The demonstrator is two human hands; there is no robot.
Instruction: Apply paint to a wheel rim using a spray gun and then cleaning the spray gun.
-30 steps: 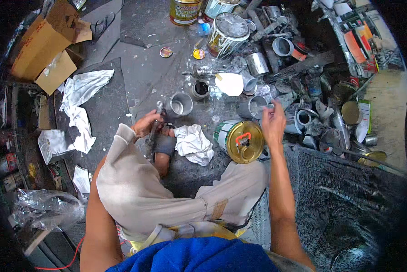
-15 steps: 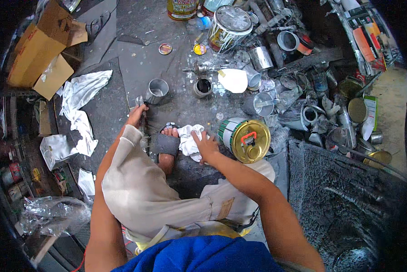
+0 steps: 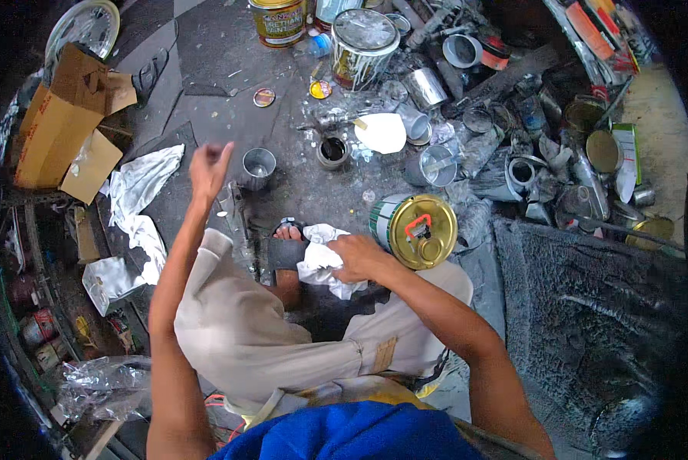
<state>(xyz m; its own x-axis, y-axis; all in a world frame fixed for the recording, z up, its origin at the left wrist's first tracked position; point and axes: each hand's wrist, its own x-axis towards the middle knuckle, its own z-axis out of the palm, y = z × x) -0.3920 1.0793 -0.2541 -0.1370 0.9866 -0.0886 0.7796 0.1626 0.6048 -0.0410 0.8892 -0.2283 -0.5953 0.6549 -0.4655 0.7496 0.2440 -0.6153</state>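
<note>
My right hand (image 3: 356,259) grips a crumpled white cloth (image 3: 319,264) beside my sandalled foot (image 3: 288,251). Out to the left, my left hand (image 3: 210,175) is raised, slightly blurred, with its thumb apart from the fingers and nothing visible in it. A grey metal cup (image 3: 259,164) stands just right of that hand. Below the cup, a slim metal tool (image 3: 237,208) is partly hidden by my knee. Close to my right forearm is a green and white can with a gold lid (image 3: 422,234) and an orange handle. An open container of dark liquid (image 3: 332,151) stands farther ahead.
At the right lies a dense heap of used cans and cups (image 3: 513,169). A paint-streaked can (image 3: 363,54) stands at the far side. Cardboard boxes (image 3: 60,138) and a long white cloth (image 3: 148,184) are at the left. Dark textured sheeting (image 3: 574,307) covers the lower right.
My left hand has let go of the metal tool and moved up and left. My right hand has closed on the white cloth, which shifted slightly. The whole view has shifted a little.
</note>
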